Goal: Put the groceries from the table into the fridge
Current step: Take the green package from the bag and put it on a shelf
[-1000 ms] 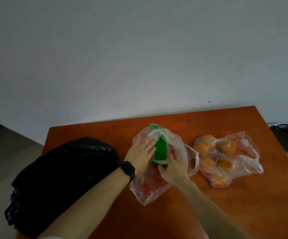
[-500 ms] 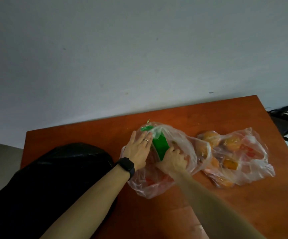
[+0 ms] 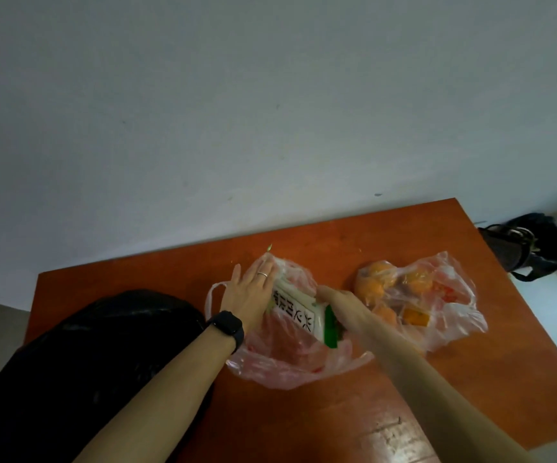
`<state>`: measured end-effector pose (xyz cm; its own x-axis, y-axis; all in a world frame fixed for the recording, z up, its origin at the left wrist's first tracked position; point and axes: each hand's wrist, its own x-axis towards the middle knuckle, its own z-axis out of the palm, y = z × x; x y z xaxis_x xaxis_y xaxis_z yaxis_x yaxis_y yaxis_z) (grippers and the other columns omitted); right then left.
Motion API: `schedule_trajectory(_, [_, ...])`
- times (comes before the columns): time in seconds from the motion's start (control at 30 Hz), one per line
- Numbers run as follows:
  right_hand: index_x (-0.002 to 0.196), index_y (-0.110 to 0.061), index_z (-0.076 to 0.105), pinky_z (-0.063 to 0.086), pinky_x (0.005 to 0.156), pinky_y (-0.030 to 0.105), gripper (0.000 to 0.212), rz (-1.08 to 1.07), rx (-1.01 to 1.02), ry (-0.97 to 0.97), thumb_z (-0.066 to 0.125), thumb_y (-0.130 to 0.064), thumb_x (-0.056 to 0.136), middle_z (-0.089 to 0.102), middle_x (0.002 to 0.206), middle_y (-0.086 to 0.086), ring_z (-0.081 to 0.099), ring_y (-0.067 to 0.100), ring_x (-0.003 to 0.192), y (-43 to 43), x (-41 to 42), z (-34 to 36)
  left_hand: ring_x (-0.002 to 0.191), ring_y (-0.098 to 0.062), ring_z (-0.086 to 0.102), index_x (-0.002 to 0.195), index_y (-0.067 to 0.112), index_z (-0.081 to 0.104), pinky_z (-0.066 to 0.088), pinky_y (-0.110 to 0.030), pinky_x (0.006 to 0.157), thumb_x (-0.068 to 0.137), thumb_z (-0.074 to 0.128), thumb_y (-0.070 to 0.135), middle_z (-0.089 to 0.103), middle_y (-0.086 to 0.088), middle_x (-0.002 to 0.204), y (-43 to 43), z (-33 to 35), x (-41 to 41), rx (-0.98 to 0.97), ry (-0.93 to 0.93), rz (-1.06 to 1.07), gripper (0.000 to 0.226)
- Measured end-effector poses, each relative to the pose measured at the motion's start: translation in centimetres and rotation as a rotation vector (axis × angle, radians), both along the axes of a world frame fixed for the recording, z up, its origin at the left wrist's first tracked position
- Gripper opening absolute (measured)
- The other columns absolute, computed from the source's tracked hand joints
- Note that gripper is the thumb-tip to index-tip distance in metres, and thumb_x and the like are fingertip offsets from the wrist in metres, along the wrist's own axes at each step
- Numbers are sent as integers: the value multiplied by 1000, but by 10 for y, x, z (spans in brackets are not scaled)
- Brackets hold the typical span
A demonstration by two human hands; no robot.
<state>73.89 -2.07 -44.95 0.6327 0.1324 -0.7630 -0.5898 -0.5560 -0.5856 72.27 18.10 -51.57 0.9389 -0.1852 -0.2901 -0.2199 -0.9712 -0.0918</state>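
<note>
Bracing the flimsy bag [image 3: 287, 359] with my flat left hand [image 3: 248, 297], my right hand [image 3: 345, 304] pinched the stiff packet [image 3: 300, 312] — light, slippery — by its edge.

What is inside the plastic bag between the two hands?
The plastic bag holds a white-and-green package with black print. Reddish patches show through lower down; the film blurs what they are.

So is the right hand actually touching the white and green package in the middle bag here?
Touching. In the head view the right hand presses against the right edge of the white and green package, with no gap between them.
</note>
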Motion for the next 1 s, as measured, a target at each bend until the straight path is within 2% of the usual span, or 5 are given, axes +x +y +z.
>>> schedule_trajectory(0.33, [110, -6, 62, 54, 78, 39, 32, -202, 172, 1, 55, -35, 96, 73, 86, 15, 69, 29, 81, -77, -63, 27, 152, -27, 7, 158, 12, 6, 18, -51, 120, 100, 48, 25, 1, -9, 166, 0, 17, -9, 34, 63, 92, 73])
schedule_trajectory(0.5, [121, -8, 59, 54, 72, 34, 53, -338, 322, -65, 58, -43, 81, 68, 100, 21, 64, 31, 86, -120, -108, 37, 151, -30, 12, 143, 19, 45, 22, -49, 119, 99, 45, 33, 7, -11, 165, -15, 36, -20, -83, -41, 88, 46])
schedule_trajectory(0.7, [129, -7, 60, 52, 79, 41, 74, -506, 503, -122, 67, -46, 66, 60, 120, 35, 63, 40, 97, -167, -149, 53, 135, -19, 43, 130, 28, 57, 39, -38, 109, 99, 50, 45, 44, 1, 149, -82, 123, -28, -700, -45, 209, 36])
schedule_trajectory(0.9, [130, -10, 61, 48, 91, 50, 60, -646, 664, -284, 57, -37, 77, 61, 125, 32, 62, 48, 110, -241, -215, 98, 122, -13, 54, 135, 37, 51, 42, -43, 106, 72, 61, 81, 57, 7, 137, -197, 204, -65, -1255, 381, 197, 77])
schedule_trajectory(1.0, [133, -13, 58, 45, 99, 56, 67, -677, 721, -364, 64, -37, 70, 63, 125, 30, 64, 46, 107, -294, -271, 121, 118, -25, 62, 134, 46, 51, 46, -52, 102, 70, 79, 62, 65, -5, 129, -263, 221, -98, -1356, 605, 84, 72])
